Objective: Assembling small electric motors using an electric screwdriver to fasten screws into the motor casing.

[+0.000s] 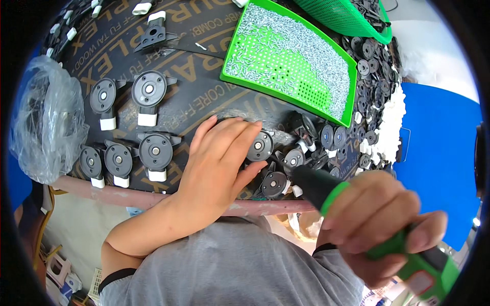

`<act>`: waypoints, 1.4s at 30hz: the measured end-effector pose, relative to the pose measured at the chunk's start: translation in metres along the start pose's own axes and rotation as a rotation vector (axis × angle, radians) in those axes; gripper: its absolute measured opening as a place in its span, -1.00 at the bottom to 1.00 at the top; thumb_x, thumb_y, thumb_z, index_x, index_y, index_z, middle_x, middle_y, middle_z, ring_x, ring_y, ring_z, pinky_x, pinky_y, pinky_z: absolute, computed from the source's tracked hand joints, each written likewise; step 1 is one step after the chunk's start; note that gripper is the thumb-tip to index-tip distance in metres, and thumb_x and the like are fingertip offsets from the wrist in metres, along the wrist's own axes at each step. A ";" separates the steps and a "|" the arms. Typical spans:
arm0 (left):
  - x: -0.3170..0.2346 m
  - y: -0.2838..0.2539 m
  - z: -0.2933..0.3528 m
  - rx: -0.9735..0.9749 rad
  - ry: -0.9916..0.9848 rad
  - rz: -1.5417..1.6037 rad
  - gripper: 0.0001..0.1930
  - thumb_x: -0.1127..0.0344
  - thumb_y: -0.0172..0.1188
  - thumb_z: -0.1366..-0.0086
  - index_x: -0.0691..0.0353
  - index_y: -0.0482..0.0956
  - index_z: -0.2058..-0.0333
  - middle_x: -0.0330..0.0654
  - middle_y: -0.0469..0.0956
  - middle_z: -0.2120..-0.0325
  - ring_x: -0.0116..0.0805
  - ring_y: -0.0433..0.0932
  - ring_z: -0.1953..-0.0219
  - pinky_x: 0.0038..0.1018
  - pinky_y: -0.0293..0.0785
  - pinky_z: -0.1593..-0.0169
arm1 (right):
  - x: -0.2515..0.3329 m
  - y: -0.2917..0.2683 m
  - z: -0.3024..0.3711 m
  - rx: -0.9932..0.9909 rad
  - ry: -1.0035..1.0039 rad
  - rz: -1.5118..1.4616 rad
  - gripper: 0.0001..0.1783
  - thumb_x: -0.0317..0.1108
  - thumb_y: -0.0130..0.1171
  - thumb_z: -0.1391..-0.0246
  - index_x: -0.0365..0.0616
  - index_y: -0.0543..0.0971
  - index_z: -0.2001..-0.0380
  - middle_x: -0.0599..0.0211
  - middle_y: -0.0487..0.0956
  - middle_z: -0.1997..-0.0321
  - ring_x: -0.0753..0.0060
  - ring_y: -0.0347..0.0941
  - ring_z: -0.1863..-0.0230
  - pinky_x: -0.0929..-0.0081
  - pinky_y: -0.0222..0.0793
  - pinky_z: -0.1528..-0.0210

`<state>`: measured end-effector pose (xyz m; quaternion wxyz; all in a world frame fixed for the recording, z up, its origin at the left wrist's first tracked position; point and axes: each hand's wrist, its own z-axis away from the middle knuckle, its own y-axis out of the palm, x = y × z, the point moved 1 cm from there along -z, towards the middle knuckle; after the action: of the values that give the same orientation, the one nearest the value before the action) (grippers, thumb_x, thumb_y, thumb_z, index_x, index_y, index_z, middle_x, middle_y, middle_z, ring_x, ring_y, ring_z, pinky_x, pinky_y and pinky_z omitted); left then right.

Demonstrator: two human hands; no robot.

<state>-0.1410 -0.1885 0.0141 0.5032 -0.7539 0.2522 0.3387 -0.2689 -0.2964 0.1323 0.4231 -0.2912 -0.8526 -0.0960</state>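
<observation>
My left hand [222, 153] bends over the table, its thumb and index finger either side of a black disc-shaped plastic part [261, 146] with a metal center. Whatever lies under the palm is hidden. My right hand [380, 224] grips a green-and-black electric screwdriver [319, 184], its black nose slanting left toward the disc. I cannot tell whether the tip touches anything. Just right of the disc, similar black parts with white ends lie jumbled, one [274, 184] near my left thumb. Other such parts, including one [155, 152], are set out to the left.
A green perforated tray [288, 98] of small screws lies beyond my hands. Behind it stands a green basket [352, 18] of black parts. More black discs [371, 66] and white pieces [393, 127] heap up at the right. A clear plastic bag [48, 120] sits at the left edge.
</observation>
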 end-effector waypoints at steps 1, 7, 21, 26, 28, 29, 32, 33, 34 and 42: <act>0.000 0.001 0.000 -0.002 -0.002 0.003 -0.40 0.32 0.36 -0.15 0.26 0.40 -0.16 -0.07 0.44 -0.02 -0.10 0.40 -0.13 -0.05 0.18 -0.29 | -0.003 0.001 0.003 0.003 0.002 0.001 -0.68 -0.31 0.11 -0.25 -0.14 0.28 0.03 0.33 0.44 0.50 0.44 0.43 0.58 0.51 0.47 0.58; 0.002 0.003 0.003 -0.008 -0.001 0.011 -0.42 0.34 0.36 -0.13 0.28 0.41 -0.14 -0.09 0.44 -0.01 -0.09 0.40 -0.13 -0.06 0.18 -0.31 | -0.019 0.005 0.008 0.089 0.024 -0.047 -0.68 -0.32 0.11 -0.25 -0.10 0.20 0.09 0.29 0.45 0.54 0.45 0.41 0.63 0.51 0.44 0.61; 0.001 0.004 0.002 -0.045 -0.005 -0.020 -0.39 0.30 0.40 -0.07 0.23 0.44 -0.12 -0.05 0.49 0.01 -0.07 0.45 -0.10 -0.07 0.25 -0.28 | -0.023 0.018 0.010 -0.041 0.093 0.023 -0.70 -0.35 0.17 -0.22 -0.07 0.25 0.16 0.36 0.44 0.60 0.47 0.34 0.68 0.51 0.35 0.67; 0.002 0.005 0.005 -0.039 0.015 -0.019 -0.35 0.26 0.40 -0.05 0.26 0.42 -0.14 -0.06 0.47 -0.03 -0.06 0.42 -0.15 -0.07 0.23 -0.29 | -0.029 -0.005 -0.003 0.289 0.023 -0.247 -0.60 -0.49 0.28 -0.08 -0.15 0.26 0.15 0.14 0.52 0.51 0.31 0.46 0.62 0.41 0.43 0.62; -0.008 -0.008 0.005 -0.022 0.030 -0.060 -0.30 0.23 0.40 -0.03 0.26 0.41 -0.16 -0.07 0.45 -0.07 -0.06 0.38 -0.18 -0.07 0.22 -0.30 | -0.017 -0.021 -0.011 0.300 -0.011 -0.243 -0.60 -0.48 0.29 -0.08 -0.14 0.26 0.15 0.17 0.52 0.51 0.34 0.46 0.62 0.42 0.45 0.62; -0.014 -0.018 0.007 -0.006 0.029 -0.106 -0.26 0.19 0.41 0.00 0.26 0.40 -0.18 -0.09 0.43 -0.12 -0.05 0.35 -0.22 -0.07 0.21 -0.31 | -0.013 -0.027 -0.015 0.313 -0.039 -0.253 -0.59 -0.46 0.30 -0.08 -0.13 0.27 0.16 0.20 0.52 0.52 0.36 0.47 0.62 0.42 0.47 0.62; -0.012 -0.058 0.016 0.095 0.056 -0.349 -0.31 0.18 0.35 -0.09 0.28 0.39 -0.19 -0.10 0.42 -0.15 -0.04 0.28 -0.30 -0.01 0.15 -0.31 | -0.006 -0.040 -0.014 -0.084 0.024 -0.064 -0.72 -0.28 0.14 -0.26 -0.04 0.30 0.07 0.32 0.43 0.56 0.43 0.36 0.63 0.45 0.41 0.58; -0.014 -0.075 0.020 0.093 0.023 -0.463 -0.31 0.22 0.36 -0.06 0.27 0.40 -0.19 -0.11 0.40 -0.19 -0.04 0.27 -0.32 0.01 0.13 -0.32 | -0.006 -0.050 -0.016 -0.210 0.030 0.012 -0.73 -0.27 0.09 -0.29 -0.02 0.31 0.03 0.33 0.40 0.58 0.44 0.34 0.62 0.45 0.39 0.57; -0.015 -0.089 0.023 0.128 -0.024 -0.592 -0.32 0.28 0.36 -0.04 0.23 0.42 -0.19 -0.12 0.39 -0.22 -0.03 0.24 -0.34 0.04 0.09 -0.32 | -0.013 -0.059 -0.018 -0.245 0.029 -0.023 -0.75 -0.29 0.05 -0.31 -0.04 0.32 0.02 0.33 0.37 0.59 0.43 0.33 0.62 0.42 0.39 0.57; -0.002 -0.095 0.030 0.148 -0.039 -0.663 -0.49 0.45 0.30 -0.09 0.20 0.55 -0.08 -0.16 0.52 -0.08 -0.02 0.33 -0.28 -0.01 0.10 -0.35 | -0.074 -0.082 -0.028 -0.394 0.016 0.044 -0.84 -0.53 0.04 -0.23 -0.28 0.33 0.15 0.25 0.40 0.64 0.43 0.34 0.68 0.45 0.38 0.58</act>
<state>-0.0816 -0.1262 0.0633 0.6441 -0.7497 0.0074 0.1518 -0.2626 -0.4053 0.0989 0.3664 -0.3862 -0.8075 -0.2540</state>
